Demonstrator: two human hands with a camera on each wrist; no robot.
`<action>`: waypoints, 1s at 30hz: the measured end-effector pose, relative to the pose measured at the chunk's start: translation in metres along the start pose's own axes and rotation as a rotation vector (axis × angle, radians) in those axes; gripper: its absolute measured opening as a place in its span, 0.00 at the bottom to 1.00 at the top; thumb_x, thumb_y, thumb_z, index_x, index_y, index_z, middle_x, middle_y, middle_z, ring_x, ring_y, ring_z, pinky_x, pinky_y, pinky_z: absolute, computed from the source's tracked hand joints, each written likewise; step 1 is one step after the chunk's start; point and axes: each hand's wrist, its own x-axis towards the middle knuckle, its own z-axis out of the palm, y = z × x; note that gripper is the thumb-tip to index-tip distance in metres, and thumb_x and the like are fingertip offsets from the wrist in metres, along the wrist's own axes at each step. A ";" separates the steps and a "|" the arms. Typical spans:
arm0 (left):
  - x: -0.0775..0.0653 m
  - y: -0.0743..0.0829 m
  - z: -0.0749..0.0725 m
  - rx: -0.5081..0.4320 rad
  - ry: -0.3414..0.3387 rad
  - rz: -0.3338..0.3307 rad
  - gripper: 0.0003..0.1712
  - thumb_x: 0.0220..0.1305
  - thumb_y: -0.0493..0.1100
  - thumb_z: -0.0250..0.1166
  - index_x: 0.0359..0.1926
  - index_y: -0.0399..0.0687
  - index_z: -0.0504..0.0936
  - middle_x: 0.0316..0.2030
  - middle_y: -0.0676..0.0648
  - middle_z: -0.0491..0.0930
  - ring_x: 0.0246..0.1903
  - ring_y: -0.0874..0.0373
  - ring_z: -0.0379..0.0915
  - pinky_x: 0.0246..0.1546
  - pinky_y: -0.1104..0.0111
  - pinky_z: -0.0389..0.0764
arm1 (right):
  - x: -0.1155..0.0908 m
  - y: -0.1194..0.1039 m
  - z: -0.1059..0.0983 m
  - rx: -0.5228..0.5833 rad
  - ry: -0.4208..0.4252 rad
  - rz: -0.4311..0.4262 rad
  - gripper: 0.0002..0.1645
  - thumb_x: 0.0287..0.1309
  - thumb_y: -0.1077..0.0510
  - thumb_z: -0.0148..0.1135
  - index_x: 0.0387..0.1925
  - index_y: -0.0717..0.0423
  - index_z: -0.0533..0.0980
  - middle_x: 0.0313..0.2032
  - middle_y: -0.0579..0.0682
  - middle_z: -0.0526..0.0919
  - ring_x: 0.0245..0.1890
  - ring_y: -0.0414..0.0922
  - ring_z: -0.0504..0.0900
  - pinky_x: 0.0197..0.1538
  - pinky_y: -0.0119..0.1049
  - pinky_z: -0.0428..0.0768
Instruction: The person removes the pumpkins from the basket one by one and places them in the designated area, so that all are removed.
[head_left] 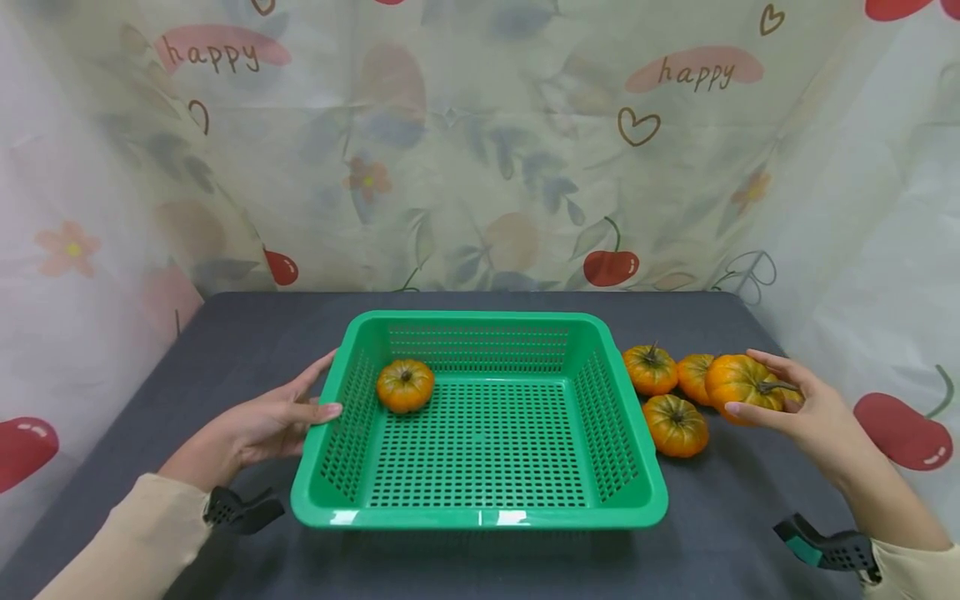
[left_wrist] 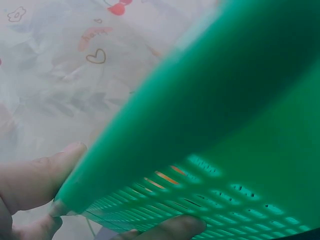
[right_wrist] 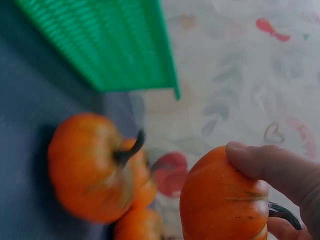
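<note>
A green plastic basket (head_left: 480,518) with slotted walls stands on the dark table, and one small orange pumpkin (head_left: 405,386) lies inside it at the left. My left hand (head_left: 258,425) grips the basket's left rim, thumb over the top and fingers against the outer wall, as the left wrist view shows. Right of the basket, my right hand (head_left: 806,408) holds a stemmed pumpkin (right_wrist: 222,200) between thumb and fingers, raised above the table. Close by on the table are more pumpkins: one in front (head_left: 676,426), one behind (head_left: 650,369) and another (head_left: 693,377) partly hidden by the held one.
The dark grey table (head_left: 255,333) runs back to a printed curtain (head_left: 465,150) with cherries, hearts and leaves. Similar curtains hang at the left and right sides. Each wrist wears a black strap device.
</note>
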 end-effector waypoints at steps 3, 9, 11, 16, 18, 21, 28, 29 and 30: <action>0.000 0.000 0.000 -0.003 -0.003 0.003 0.54 0.72 0.39 0.56 0.73 0.78 0.23 0.73 0.27 0.38 0.56 0.39 0.74 0.53 0.42 0.76 | 0.000 0.011 0.000 -0.013 -0.001 0.020 0.49 0.62 0.47 0.64 0.76 0.49 0.50 0.72 0.66 0.49 0.65 0.64 0.52 0.63 0.38 0.68; 0.000 0.000 -0.001 -0.003 -0.003 0.004 0.54 0.72 0.39 0.56 0.73 0.78 0.23 0.73 0.27 0.37 0.56 0.39 0.75 0.53 0.42 0.76 | 0.001 0.025 0.000 -0.047 -0.049 0.073 0.53 0.60 0.44 0.65 0.75 0.59 0.47 0.72 0.74 0.43 0.63 0.72 0.50 0.54 0.67 0.66; 0.000 0.000 -0.001 -0.003 -0.002 0.004 0.54 0.72 0.39 0.56 0.73 0.78 0.23 0.73 0.27 0.37 0.56 0.39 0.75 0.53 0.42 0.76 | 0.001 0.028 0.001 -0.061 -0.068 0.093 0.54 0.60 0.43 0.65 0.75 0.59 0.47 0.72 0.75 0.42 0.63 0.72 0.51 0.52 0.67 0.67; 0.000 0.000 -0.001 0.000 -0.009 0.006 0.55 0.72 0.39 0.56 0.73 0.78 0.22 0.73 0.26 0.37 0.56 0.39 0.74 0.52 0.41 0.76 | 0.001 0.033 0.003 -0.060 -0.101 0.102 0.56 0.59 0.43 0.65 0.75 0.62 0.46 0.71 0.76 0.41 0.63 0.71 0.50 0.54 0.70 0.62; 0.001 0.000 -0.001 0.001 -0.012 0.007 0.55 0.72 0.39 0.56 0.73 0.77 0.22 0.73 0.26 0.38 0.56 0.38 0.74 0.52 0.41 0.76 | 0.001 0.035 0.005 -0.067 -0.107 0.094 0.55 0.59 0.45 0.66 0.74 0.63 0.46 0.70 0.77 0.44 0.61 0.71 0.52 0.53 0.67 0.64; 0.001 -0.001 -0.001 0.000 -0.016 0.010 0.55 0.72 0.39 0.56 0.73 0.77 0.22 0.73 0.26 0.37 0.56 0.38 0.74 0.52 0.41 0.76 | 0.001 0.037 0.007 -0.086 -0.119 0.092 0.54 0.59 0.45 0.66 0.74 0.63 0.47 0.69 0.78 0.46 0.61 0.72 0.53 0.52 0.68 0.63; 0.002 -0.001 -0.002 0.003 -0.012 0.009 0.55 0.72 0.39 0.56 0.73 0.77 0.22 0.73 0.26 0.37 0.56 0.38 0.74 0.52 0.41 0.76 | 0.004 0.040 0.010 -0.116 -0.142 0.121 0.54 0.59 0.43 0.66 0.73 0.64 0.49 0.68 0.80 0.45 0.62 0.74 0.52 0.54 0.72 0.61; 0.002 -0.001 -0.002 0.003 -0.011 0.009 0.55 0.72 0.39 0.56 0.73 0.77 0.22 0.73 0.26 0.37 0.56 0.38 0.75 0.52 0.41 0.76 | 0.004 0.040 0.010 -0.122 -0.143 0.122 0.54 0.59 0.43 0.66 0.73 0.64 0.49 0.67 0.80 0.46 0.61 0.74 0.52 0.53 0.71 0.61; 0.002 -0.001 -0.002 0.003 -0.010 0.009 0.55 0.72 0.39 0.56 0.73 0.77 0.22 0.73 0.26 0.37 0.56 0.38 0.75 0.52 0.41 0.76 | 0.004 0.041 0.011 -0.127 -0.146 0.126 0.54 0.59 0.43 0.66 0.73 0.64 0.49 0.67 0.80 0.46 0.61 0.74 0.52 0.53 0.72 0.61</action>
